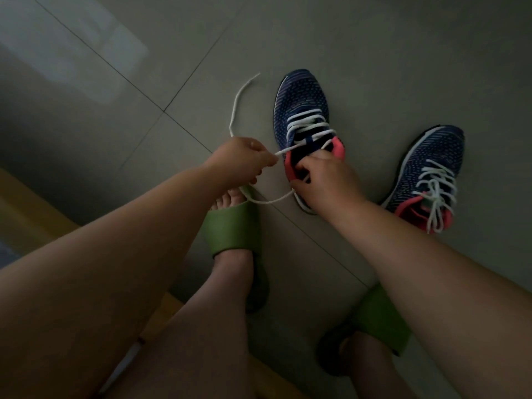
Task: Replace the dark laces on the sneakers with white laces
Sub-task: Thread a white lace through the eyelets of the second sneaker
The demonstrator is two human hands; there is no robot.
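Two navy knit sneakers with pink collars stand on the tiled floor. The left sneaker (299, 102) has a white lace (239, 99) crossed through its eyelets. My left hand (244, 159) pinches one end of that lace and holds it taut to the left of the shoe, the loose tail curving away over the floor. My right hand (322, 174) grips the pink collar of the same shoe, with the other lace end looping beneath it. The right sneaker (431, 168) stands apart on the right, with its white lace (434, 188) threaded through it and hanging loosely.
My feet in green slides (230, 226) rest on the grey floor tiles (403, 53) just below the shoes, the second slide (380, 315) partly hidden by my right arm. A yellowish wooden edge (26, 208) runs along the lower left.
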